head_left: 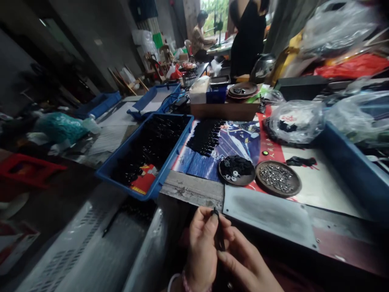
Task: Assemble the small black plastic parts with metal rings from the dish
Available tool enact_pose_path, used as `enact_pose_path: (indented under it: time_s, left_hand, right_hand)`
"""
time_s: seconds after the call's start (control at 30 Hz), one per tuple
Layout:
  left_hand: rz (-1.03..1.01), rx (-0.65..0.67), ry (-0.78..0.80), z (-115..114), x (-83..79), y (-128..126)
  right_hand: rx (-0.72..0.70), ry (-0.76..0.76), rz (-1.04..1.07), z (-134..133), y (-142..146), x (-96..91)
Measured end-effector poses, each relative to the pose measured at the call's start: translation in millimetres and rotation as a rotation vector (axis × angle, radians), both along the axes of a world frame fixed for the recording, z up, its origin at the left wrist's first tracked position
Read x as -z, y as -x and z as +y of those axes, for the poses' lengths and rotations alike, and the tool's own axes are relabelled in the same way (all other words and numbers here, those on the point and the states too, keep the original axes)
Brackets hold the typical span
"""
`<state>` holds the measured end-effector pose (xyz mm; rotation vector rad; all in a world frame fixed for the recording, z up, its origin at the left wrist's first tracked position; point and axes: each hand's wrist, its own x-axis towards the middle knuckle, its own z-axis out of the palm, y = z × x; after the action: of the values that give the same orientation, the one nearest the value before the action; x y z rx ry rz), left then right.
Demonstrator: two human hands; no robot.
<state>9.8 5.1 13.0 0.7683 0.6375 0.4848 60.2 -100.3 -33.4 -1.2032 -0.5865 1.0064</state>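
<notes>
Blue tray (pixel 161 178) of black bits (pixel 152 138) lies past left hand (pixel 203 243), off to left. Black strips (pixel 203 136) lined up straight past it. Left hand and right hand (pixel 246 259) close together, pinching thin black piece (pixel 219 239) between them. Past right hand: dark dish (pixel 247 177), then brown dish (pixel 298 184) of metal bits (pixel 276 176). Blue bin (pixel 355 170) farther right.

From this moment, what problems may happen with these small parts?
The slim black piece held by the left hand and right hand might slip and fall in front of the worn grey bench. A bump could spill the small silver metal pieces from their shallow round brown dish near the bench's front.
</notes>
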Motion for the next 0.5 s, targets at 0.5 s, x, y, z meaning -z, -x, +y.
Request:
enact_pose_path:
  time_s: [0.5]
  left_hand:
    - [-0.069,0.437,0.157,-3.7,7.3,5.4]
  right_hand:
    - [0.04,-0.163,0.475,-18.6,-39.8,-20.0]
